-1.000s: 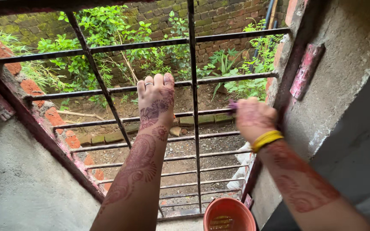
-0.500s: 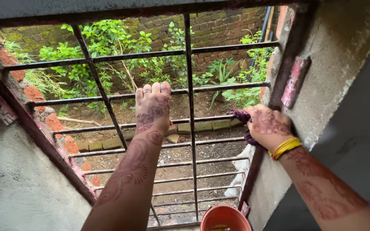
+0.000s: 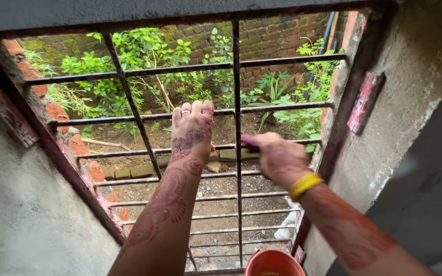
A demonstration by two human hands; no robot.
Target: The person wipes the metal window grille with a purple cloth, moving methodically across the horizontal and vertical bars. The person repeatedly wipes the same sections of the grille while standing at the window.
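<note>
Rough grey plaster walls [image 3: 21, 214] frame a window of dark iron bars [image 3: 237, 168]; daylight shows green plants [image 3: 129, 56], a mossy brick wall [image 3: 277, 36] outside.

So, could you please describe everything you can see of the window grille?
The grille is thin dark metal, dull and worn-looking: horizontal bars crossed by one upright bar in the middle and one slanted bar on the left. It sits in a rough window opening with pink-stained edges, with plants and a brick wall behind it. The left hand grips one horizontal bar; the blurred right hand presses a purple cloth against a bar beside the upright.
</note>
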